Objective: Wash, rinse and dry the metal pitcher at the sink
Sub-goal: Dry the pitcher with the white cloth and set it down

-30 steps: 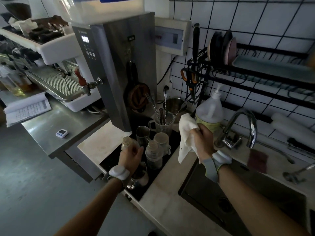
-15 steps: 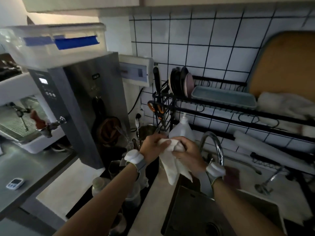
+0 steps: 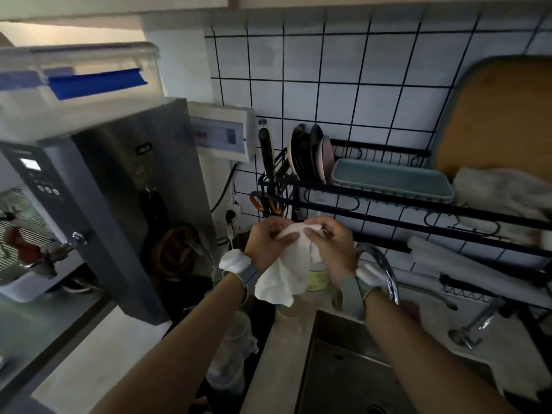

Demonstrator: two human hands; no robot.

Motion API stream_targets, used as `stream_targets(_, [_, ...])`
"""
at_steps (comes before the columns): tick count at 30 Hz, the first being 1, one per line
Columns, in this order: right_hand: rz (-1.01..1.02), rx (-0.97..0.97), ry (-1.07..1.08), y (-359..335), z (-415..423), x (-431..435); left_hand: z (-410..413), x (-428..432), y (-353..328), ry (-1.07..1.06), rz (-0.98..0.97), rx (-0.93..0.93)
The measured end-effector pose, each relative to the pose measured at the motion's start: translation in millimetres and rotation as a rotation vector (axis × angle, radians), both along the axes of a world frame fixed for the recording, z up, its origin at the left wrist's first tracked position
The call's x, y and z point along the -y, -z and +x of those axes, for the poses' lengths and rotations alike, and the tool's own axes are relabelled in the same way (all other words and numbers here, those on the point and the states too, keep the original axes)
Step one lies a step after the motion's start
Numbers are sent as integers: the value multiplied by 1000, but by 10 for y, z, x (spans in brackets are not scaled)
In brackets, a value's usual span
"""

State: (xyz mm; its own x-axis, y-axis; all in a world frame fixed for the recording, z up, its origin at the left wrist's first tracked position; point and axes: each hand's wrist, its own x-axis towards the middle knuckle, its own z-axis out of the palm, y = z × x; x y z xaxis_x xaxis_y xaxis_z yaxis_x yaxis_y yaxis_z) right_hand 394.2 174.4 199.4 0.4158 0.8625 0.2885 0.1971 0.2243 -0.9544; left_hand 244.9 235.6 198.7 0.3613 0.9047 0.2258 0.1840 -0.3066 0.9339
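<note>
Above the sink (image 3: 343, 354), just left of the faucet (image 3: 379, 264), my left hand (image 3: 265, 243) and right hand (image 3: 331, 246) both grip the soft, limp white cloth (image 3: 286, 276). No pitcher shows; wet steel would be slippery, so I'd take its handle.

The cloth (image 3: 286, 273) is white, thin and crumpled. Its top is bunched between the left hand (image 3: 268, 243) and the right hand (image 3: 331, 249), both pinching it at the upper edge, and the rest hangs down loose in soft folds with a ragged lower hem. It is held in the air over the counter edge, just left of the sink (image 3: 343, 369). The sink is a dull steel basin set into the pale counter at the near right, deep and dark inside. The curved chrome tap (image 3: 385, 270) arches over the sink's far edge, just right of the cloth.
</note>
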Motion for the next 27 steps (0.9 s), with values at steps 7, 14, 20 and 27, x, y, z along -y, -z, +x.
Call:
stream_targets(7, [36, -156, 233, 21, -32, -286, 9, -281, -7, 23, 0, -132])
stream_targets(14, [-20, -350, 335, 141, -58, -369, 99, -290, 51, -194, 45, 17])
stream_targets(20, [-31, -498, 345, 144, -87, -370, 172, -253, 107, -289, -19, 311])
stream_targets(27, [-30, -637, 299, 28, -99, -328, 242, -272, -7, -300, -15, 434])
